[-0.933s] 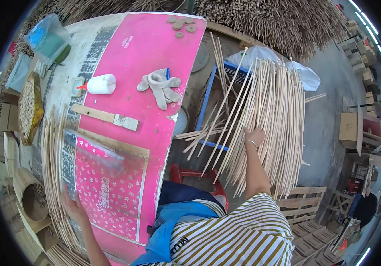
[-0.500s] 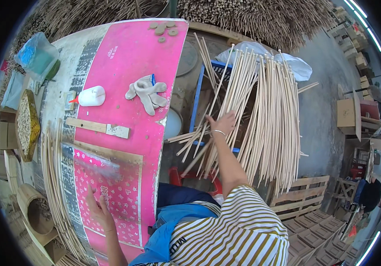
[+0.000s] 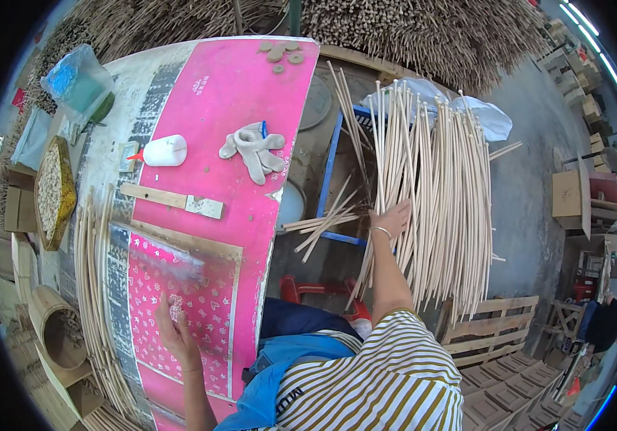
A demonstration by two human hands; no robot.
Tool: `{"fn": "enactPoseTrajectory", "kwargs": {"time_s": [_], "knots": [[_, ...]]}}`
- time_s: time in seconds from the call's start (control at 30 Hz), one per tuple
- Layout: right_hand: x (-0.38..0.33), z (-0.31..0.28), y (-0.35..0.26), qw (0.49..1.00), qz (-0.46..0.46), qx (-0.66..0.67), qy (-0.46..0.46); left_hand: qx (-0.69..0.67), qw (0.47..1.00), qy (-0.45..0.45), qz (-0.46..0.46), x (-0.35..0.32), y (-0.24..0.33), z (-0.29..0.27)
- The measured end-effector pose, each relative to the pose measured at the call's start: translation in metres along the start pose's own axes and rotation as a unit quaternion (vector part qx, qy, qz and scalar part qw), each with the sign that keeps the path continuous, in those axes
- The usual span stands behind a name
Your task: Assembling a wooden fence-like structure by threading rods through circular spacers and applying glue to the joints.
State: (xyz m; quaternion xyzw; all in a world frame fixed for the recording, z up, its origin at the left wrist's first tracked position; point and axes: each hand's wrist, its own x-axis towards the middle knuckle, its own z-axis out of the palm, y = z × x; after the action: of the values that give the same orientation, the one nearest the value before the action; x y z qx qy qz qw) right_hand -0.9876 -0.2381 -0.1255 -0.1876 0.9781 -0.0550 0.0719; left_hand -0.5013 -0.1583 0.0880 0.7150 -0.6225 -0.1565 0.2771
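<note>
the left hand point(image 3: 173, 327) lies flat and released, fingers spread on the pink patterned sheet point(image 3: 179, 302) of the table point(image 3: 215, 93). farther off, the right hand point(image 3: 392, 218) rests on the pale stick bundle point(image 3: 430, 179); its grasp cannot be told. gloves point(image 3: 254, 147) lie beyond.

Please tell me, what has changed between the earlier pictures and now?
The right hand drew back from the far side of the stick bundle to its near edge, where it now rests on the sticks; whether it grips one cannot be told. The left hand slid a little up the pink board and lies flat on it. The glove, the white bottle and the wooden strip stayed in place.
</note>
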Motion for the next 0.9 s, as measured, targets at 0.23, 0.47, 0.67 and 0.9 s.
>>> {"fn": "enactPoseTrajectory", "kwargs": {"time_s": [0.23, 0.47, 0.67, 0.9], "knots": [[0.015, 0.008, 0.003, 0.999, 0.033, -0.035, -0.014, 0.006, 0.999, 0.012, 0.051, -0.006, -0.007, 0.004], [0.024, 0.022, 0.008, 0.999, 0.026, -0.018, -0.03, -0.001, 0.999, 0.018, 0.042, -0.01, -0.002, 0.006], [0.051, 0.02, 0.03, 0.99, -0.011, 0.104, -0.098, -0.004, 1.0, -0.001, 0.017, -0.011, 0.005, 0.008], [0.074, 0.006, 0.043, 0.774, 0.013, 0.542, -0.327, -0.005, 0.999, 0.021, 0.05, -0.025, 0.001, -0.002]]}}
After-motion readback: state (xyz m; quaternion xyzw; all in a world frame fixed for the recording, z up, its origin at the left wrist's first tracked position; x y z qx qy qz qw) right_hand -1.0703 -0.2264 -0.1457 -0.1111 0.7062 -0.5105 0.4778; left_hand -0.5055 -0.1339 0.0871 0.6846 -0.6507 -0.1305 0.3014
